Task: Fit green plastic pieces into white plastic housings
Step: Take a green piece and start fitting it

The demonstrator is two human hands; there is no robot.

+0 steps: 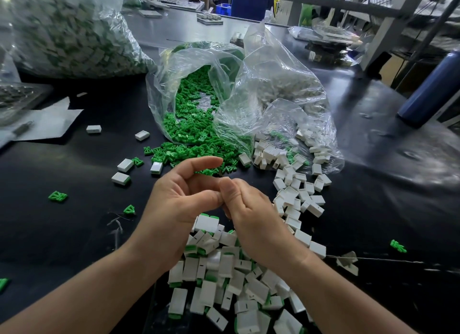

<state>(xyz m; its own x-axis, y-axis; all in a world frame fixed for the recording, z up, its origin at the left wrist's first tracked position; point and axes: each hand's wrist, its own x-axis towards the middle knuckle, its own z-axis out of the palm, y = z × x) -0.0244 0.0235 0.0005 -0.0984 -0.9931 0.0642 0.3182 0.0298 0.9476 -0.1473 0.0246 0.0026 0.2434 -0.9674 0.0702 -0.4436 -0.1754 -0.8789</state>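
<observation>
We held our left hand (179, 196) and right hand (249, 209) together above the glossy black surface (74, 234), fingers curled and tips touching. Whether they pinched anything, we could not tell. The green pieces (194, 124), small, ribbed and forked, spilled from a crinkled clear bag (174, 67) just beyond the left hand. Boxy, smooth white housings (293, 189) lay scattered just right of the right hand. Beneath both wrists sat a heap of fitted housings (224, 271), white with green ends and thin dark slots. A yellow sign (280, 7) at the back was too blurred to read.
</observation>
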